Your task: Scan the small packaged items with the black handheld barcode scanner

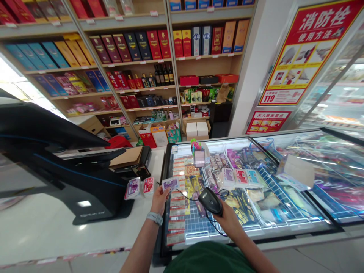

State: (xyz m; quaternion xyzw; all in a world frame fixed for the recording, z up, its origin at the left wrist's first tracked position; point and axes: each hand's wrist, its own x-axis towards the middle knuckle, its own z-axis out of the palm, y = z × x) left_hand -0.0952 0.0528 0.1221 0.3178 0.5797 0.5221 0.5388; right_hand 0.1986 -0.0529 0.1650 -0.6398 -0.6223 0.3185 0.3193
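Observation:
Between the fingers of my left hand (160,198) is a small clear pack with a purple label (170,184), held over the left edge of the chest freezer. My right hand (227,218) grips a black barcode scanner (209,201), its head tilted up and left toward the pack. A black cable (217,226) hangs from the scanner and loops over the glass. Left of my left hand, a purple-labelled pack (133,187) and a red-labelled pack (148,185) lie on the white counter. More packs in purple, red (241,176) and blue rest on the freezer glass.
A black checkout terminal (93,182) stands on the counter (42,231) at left. The glass-topped freezer (199,235) spreads to the right, with an open white carton (297,172) on it. Shelves of boxed bottles (156,43) line the back, beside a pillar with red signs (309,49).

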